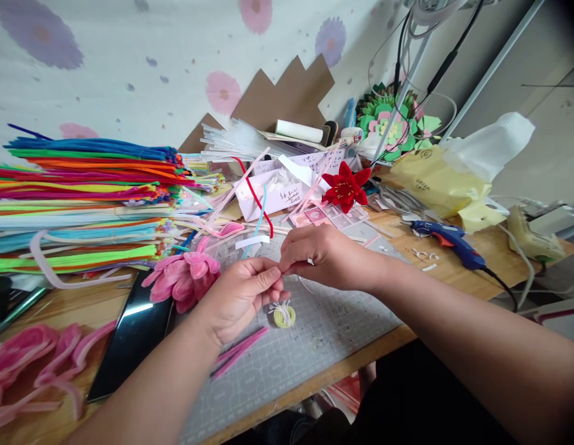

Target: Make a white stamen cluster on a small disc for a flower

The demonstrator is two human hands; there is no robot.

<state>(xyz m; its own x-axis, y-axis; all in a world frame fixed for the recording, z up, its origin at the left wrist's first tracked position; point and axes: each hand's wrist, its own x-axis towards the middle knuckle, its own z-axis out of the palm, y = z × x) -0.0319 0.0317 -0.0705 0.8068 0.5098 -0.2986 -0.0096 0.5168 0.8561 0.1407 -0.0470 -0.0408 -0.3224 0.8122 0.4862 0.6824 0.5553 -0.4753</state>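
Note:
My left hand [243, 295] and my right hand [321, 254] meet above the grey cutting mat [315, 334]. Both pinch the same small, thin pale piece between fingertips; I cannot make out what it is. A pink pipe-cleaner flower [185, 278] lies just left of my left hand. Under the hands a small yellow ring with white threads [284, 315] rests on the mat. Pink pipe-cleaner pieces [238, 351] lie below my left wrist.
A tall stack of coloured pipe cleaners [83, 198] fills the left. A phone [132, 337] lies on the wooden table [454, 272]. Pink loops [31, 364] sit at the near left. A red flower [345, 185], blue glue gun [447, 238] and yellow bag [435, 182] stand behind.

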